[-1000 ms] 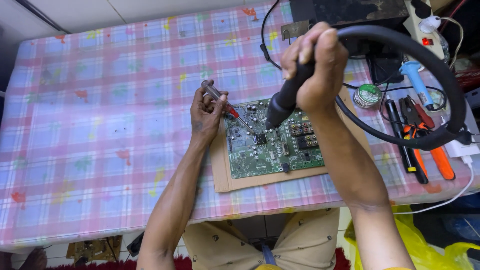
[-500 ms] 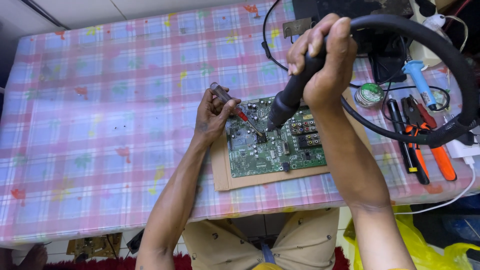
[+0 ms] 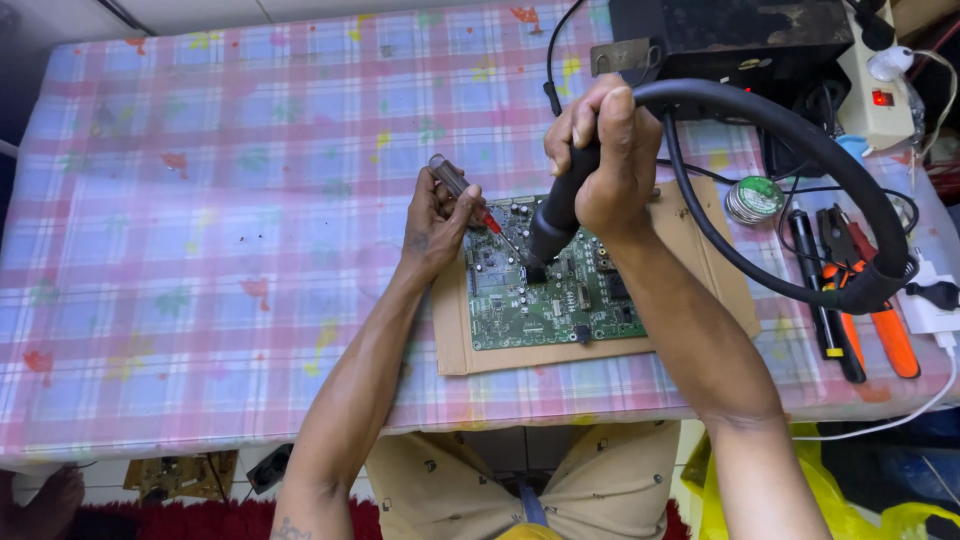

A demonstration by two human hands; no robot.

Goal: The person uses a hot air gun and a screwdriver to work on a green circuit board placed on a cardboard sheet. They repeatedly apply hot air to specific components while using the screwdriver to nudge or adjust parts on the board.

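- right hand [image 3: 605,160] is wrapped tight round the black handle of the hot-air wand [image 3: 560,215], fingers fully closed, nozzle pointing down and a touch toward the person, hanging right over the upper middle of the green circuit board [image 3: 550,290].
- left hand [image 3: 435,220] pinches a small screwdriver [image 3: 470,200] with a clear handle and red collar, fingers shut on it; its long axis slants from upper left down to lower right, tip aimed at the same spot under the nozzle.
- so both tools meet at one point on the board: screwdriver comes in from the left, wand from above and right. can't tell whether the tip touches the board.
- the board lies flat on a cardboard sheet [image 3: 700,260], near the table's front edge, on the checked tablecloth [image 3: 200,250].
- the wand's thick black hose [image 3: 830,170] loops away to the right, over the orange-handled pliers [image 3: 885,335] and a solder spool [image 3: 755,198], well clear of the board.
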